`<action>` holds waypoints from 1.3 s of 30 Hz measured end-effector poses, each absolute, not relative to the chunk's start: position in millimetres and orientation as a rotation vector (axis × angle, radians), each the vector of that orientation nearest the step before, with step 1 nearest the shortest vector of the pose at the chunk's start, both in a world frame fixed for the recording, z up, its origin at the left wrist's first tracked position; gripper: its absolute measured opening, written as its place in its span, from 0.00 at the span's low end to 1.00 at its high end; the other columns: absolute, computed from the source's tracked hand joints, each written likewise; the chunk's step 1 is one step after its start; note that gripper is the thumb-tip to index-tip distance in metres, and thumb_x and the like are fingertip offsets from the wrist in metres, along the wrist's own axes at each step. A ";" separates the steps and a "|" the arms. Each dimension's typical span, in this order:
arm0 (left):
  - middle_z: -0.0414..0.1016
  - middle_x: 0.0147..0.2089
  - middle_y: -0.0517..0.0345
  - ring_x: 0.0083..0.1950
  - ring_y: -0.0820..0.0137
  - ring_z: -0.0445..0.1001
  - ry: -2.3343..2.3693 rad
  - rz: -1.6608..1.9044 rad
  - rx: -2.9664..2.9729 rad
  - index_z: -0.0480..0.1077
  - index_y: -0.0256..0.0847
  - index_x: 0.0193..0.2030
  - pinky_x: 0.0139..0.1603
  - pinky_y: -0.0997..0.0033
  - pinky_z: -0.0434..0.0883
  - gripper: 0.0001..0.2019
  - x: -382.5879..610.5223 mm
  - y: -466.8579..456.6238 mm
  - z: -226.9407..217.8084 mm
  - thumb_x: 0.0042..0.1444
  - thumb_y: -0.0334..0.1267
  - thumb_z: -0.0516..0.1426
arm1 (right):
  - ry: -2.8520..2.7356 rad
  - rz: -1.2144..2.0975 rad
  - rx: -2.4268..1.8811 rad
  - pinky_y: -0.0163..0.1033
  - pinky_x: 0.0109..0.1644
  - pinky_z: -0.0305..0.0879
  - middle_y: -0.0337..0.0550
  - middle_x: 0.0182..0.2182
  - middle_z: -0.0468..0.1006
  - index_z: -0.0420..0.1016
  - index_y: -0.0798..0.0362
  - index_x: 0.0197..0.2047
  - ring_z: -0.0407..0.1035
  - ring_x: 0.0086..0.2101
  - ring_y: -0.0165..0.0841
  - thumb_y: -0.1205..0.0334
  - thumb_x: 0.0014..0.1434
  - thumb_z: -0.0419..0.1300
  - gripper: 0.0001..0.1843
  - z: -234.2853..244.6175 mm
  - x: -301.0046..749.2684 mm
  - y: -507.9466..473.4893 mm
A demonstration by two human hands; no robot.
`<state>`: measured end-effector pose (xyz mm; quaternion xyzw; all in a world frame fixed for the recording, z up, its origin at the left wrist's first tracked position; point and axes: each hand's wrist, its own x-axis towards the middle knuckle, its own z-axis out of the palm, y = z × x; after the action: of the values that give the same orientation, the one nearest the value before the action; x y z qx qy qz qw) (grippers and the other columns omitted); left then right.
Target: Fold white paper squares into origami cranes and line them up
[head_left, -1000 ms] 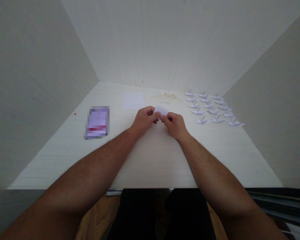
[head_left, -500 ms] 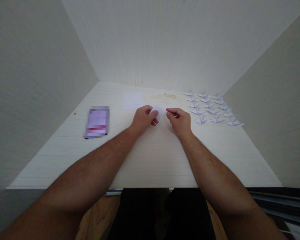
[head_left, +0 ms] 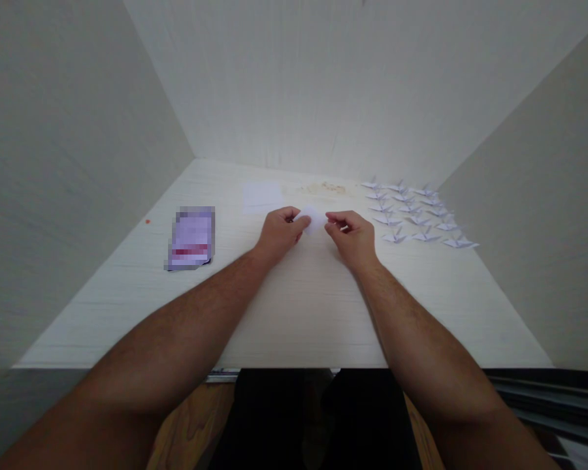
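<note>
Paper [head_left: 315, 220]: one small piece, white, thin, blurred, its exact folds unclear. My left hand [head_left: 281, 234] pinched its left side, the thumb covering part of the near face. My right hand [head_left: 355, 236] was at its right edge, thumb and forefinger slightly parted; I could not tell whether they touched it. Beneath: a pale, streaked tabletop [head_left: 298, 313]. Beyond the left hand: flat white sheet [head_left: 263, 196]. Right: rows of sharp-winged folded birds [head_left: 410, 209]. Left: pixelated purple rectangle [head_left: 192, 235]; orange speck [head_left: 147, 221]. Far side: brownish stain [head_left: 330, 188].
</note>
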<state>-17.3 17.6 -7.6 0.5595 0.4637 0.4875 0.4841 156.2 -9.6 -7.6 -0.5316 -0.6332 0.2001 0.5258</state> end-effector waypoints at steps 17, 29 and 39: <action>0.62 0.16 0.66 0.16 0.79 0.56 1.075 0.967 1.350 0.70 0.39 0.25 0.17 0.77 0.50 0.08 -23.0 17.6 2.1 0.46 0.39 0.63 | -1.697 0.807 -1.104 0.35 0.32 0.64 0.37 0.31 0.75 0.79 0.49 0.43 0.66 0.27 0.26 0.67 0.52 0.60 0.15 -4.3 159.9 -13.5; 0.60 0.15 0.66 0.15 0.81 0.57 0.938 0.830 1.327 0.69 0.37 0.22 0.16 0.79 0.51 0.09 -31.7 19.5 5.8 0.43 0.37 0.66 | -1.751 1.082 -1.091 0.37 0.35 0.69 0.42 0.32 0.80 0.82 0.51 0.31 0.72 0.31 0.30 0.57 0.47 0.69 0.08 13.8 168.4 -16.3; 0.70 0.18 0.57 0.17 0.78 0.64 0.910 0.794 1.403 0.68 0.38 0.21 0.17 0.78 0.58 0.11 -31.3 19.8 2.7 0.43 0.36 0.66 | -1.577 1.090 -1.170 0.36 0.30 0.68 0.40 0.24 0.80 0.80 0.54 0.30 0.71 0.24 0.28 0.56 0.44 0.71 0.12 12.4 171.3 -11.4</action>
<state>-31.3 19.8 2.7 0.6055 0.3926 0.3426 0.6015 171.3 -11.4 12.4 -0.4695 -0.6328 0.4375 0.4333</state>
